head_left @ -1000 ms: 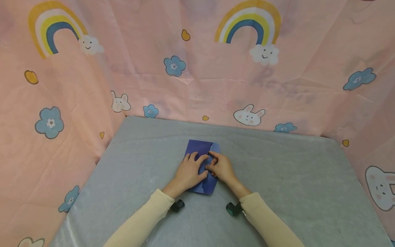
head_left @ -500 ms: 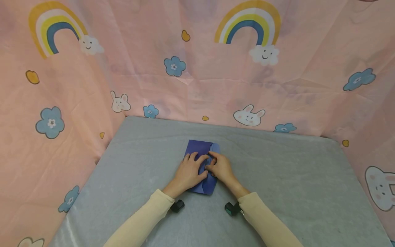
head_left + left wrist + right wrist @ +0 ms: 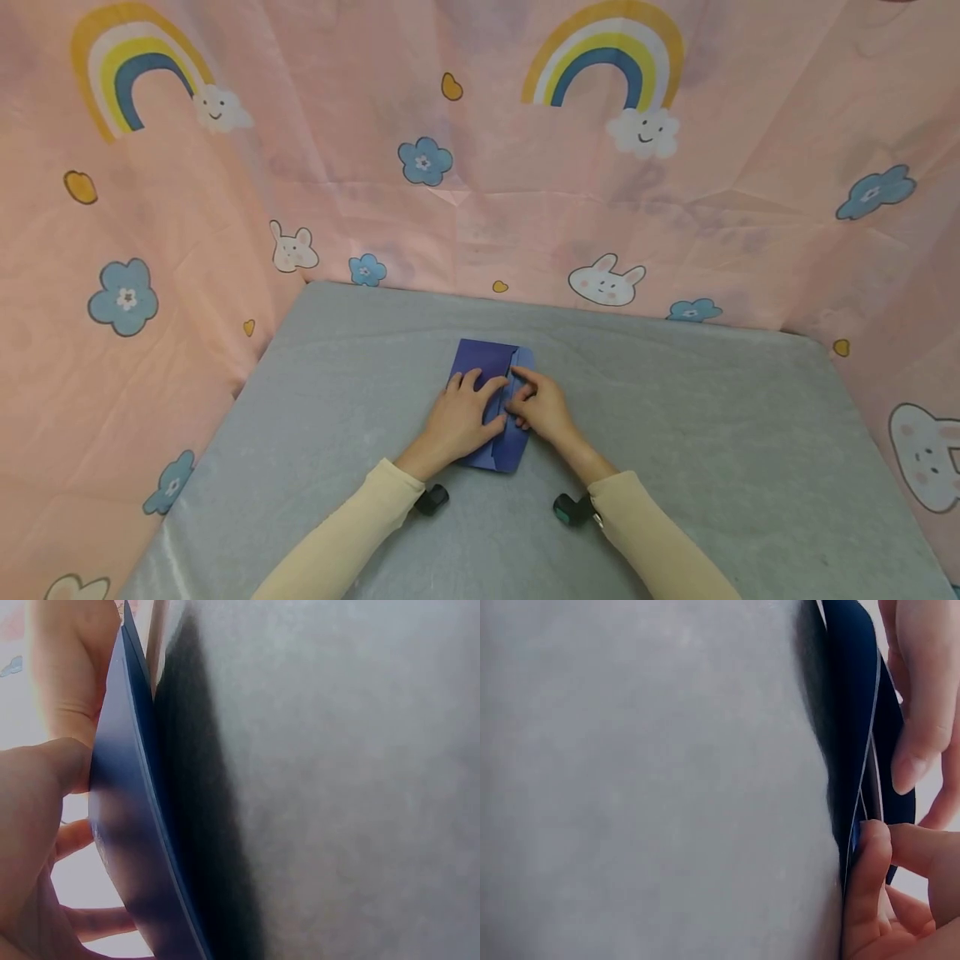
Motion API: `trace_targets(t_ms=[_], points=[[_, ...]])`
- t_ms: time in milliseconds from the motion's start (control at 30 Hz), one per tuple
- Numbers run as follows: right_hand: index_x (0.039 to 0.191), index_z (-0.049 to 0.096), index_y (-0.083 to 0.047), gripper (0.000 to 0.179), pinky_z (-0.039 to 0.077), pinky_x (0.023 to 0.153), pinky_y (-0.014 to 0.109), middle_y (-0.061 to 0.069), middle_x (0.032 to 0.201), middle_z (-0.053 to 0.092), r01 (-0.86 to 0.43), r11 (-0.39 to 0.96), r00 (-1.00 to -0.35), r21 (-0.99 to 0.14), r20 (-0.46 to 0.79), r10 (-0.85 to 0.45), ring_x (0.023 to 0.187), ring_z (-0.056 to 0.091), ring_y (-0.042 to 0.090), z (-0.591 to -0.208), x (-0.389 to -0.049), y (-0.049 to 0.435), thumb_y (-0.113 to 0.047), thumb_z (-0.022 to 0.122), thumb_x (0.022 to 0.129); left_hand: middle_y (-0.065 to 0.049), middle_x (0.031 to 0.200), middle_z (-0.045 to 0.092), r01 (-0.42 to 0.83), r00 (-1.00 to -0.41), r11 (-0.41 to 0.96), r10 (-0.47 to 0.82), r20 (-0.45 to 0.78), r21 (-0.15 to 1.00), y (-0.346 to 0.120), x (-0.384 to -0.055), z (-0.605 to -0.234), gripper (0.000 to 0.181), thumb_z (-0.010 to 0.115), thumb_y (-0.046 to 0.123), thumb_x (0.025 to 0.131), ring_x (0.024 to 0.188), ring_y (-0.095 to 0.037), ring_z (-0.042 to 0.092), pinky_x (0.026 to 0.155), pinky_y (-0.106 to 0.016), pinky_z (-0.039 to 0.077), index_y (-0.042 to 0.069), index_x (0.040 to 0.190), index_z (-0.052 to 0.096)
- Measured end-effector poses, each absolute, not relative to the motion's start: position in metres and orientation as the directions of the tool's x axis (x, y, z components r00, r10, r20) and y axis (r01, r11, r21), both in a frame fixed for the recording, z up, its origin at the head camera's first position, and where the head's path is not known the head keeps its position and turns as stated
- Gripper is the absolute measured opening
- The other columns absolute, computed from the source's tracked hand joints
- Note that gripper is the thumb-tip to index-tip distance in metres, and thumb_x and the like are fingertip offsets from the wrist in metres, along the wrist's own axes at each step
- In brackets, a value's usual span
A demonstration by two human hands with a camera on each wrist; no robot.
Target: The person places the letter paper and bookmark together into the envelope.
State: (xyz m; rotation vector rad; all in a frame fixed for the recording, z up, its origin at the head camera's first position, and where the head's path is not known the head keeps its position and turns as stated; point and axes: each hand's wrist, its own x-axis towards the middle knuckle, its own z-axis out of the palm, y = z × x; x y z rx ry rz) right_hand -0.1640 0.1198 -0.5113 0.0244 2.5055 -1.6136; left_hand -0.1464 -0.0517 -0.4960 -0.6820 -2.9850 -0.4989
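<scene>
A blue envelope (image 3: 486, 357) lies on the table, its lighter blue flap (image 3: 522, 358) along the right side. Across its middle rests my left hand (image 3: 456, 418), fingers spread and pressing on the paper. My right hand (image 3: 547, 412) is at the flap, index finger reaching along it. In the right wrist view, the right thumb and a finger (image 3: 870, 851) come together at the envelope's edge (image 3: 874, 750) and pinch it; exactly which layer of paper is between them is hard to tell. Seen from the left wrist, the envelope's near edge (image 3: 142, 787) stands slightly off the table.
The table (image 3: 712, 433) has a grey cloth cover. Pink curtain (image 3: 510, 200) with rainbows, rabbits and flowers hangs behind it and at both sides. Black wrist cameras (image 3: 432, 500) sit below both hands, by the cream sleeves (image 3: 352, 525).
My right hand has shifted slightly to the right along the flap. The left hand and the envelope have stayed in place.
</scene>
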Motion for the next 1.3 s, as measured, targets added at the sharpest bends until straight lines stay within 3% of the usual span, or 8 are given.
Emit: trace_targets(t_ms=[333, 867, 1300], points=[[0.142, 0.051, -0.002, 0.063, 0.048, 0.046, 0.025, 0.003, 0.067, 0.059, 0.115, 0.412, -0.985, -0.904, -0.158, -0.072, 0.046, 0.055, 0.011, -0.511, -0.159, 0.139, 0.002, 0.071, 0.082, -0.021, 0.145, 0.05, 0.437, -0.898, 0.869, 0.434, 0.064, 0.234, -0.051, -0.146, -0.496, 0.054, 0.063, 0.049, 0.091, 0.131, -0.05, 0.048, 0.099, -0.06, 0.048, 0.033, 0.142, 0.052], [0.139, 0.054, -0.002, 0.057, 0.045, 0.045, 0.025, 0.003, 0.065, 0.059, 0.099, 0.449, -0.988, -0.888, -0.141, -0.06, 0.047, 0.052, 0.01, -0.511, -0.149, 0.152, 0.001, 0.07, 0.084, -0.016, 0.148, 0.047, 0.461, -0.887, 0.885, 0.46, 0.033, 0.057, -0.051, -0.145, -0.503, 0.05, 0.057, 0.048, 0.096, 0.131, -0.046, 0.047, 0.092, -0.057, 0.049, 0.042, 0.145, 0.047], [0.139, 0.054, -0.003, 0.057, 0.049, 0.048, 0.024, 0.0, 0.067, 0.058, 0.124, 0.416, -0.986, -0.901, -0.16, -0.052, 0.049, 0.057, 0.01, -0.514, -0.146, 0.158, 0.0, 0.07, 0.085, -0.014, 0.147, 0.047, 0.465, -0.885, 0.885, 0.464, 0.034, 0.016, -0.051, -0.146, -0.506, 0.053, 0.057, 0.053, 0.094, 0.129, -0.042, 0.047, 0.088, -0.055, 0.047, 0.044, 0.145, 0.046]])
